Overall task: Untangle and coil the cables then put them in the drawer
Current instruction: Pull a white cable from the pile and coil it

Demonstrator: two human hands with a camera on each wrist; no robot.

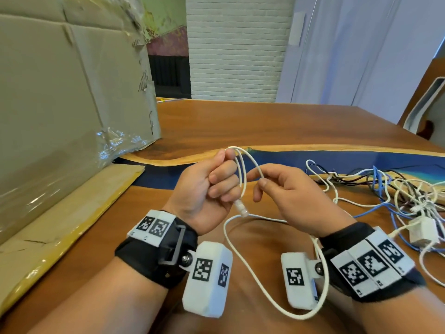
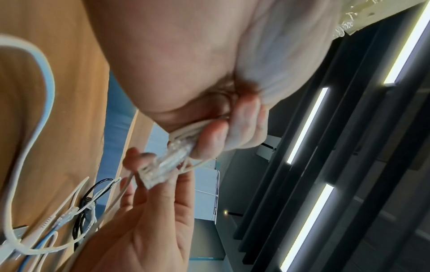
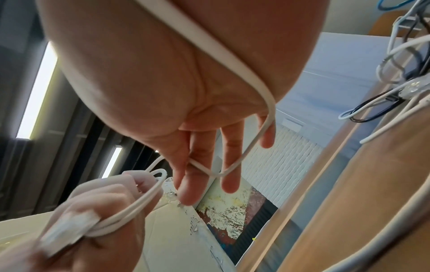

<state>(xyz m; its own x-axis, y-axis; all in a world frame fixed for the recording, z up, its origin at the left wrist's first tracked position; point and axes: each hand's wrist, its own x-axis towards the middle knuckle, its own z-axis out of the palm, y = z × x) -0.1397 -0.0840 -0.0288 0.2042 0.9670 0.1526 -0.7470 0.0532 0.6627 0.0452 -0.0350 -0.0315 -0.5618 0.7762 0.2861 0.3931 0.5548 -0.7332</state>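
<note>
My left hand (image 1: 222, 186) grips a white cable (image 1: 250, 162) folded into a couple of loops that stick up above the fist. The cable's clear connector (image 1: 241, 208) hangs out below the little finger, and it shows close up (image 2: 163, 165) in the left wrist view. My right hand (image 1: 256, 185) pinches the same cable (image 3: 232, 55) between thumb and forefinger, just right of the left fist. The slack (image 1: 240, 266) droops in a long loop between my wrists and passes under the right wrist. Both hands are raised above the wooden table (image 1: 265, 126).
A tangle of white, blue and black cables (image 1: 397, 194) with a small white adapter box (image 1: 423, 231) lies on the table at the right. A big cardboard box (image 1: 60, 104) stands on flat cardboard (image 1: 60, 213) at the left.
</note>
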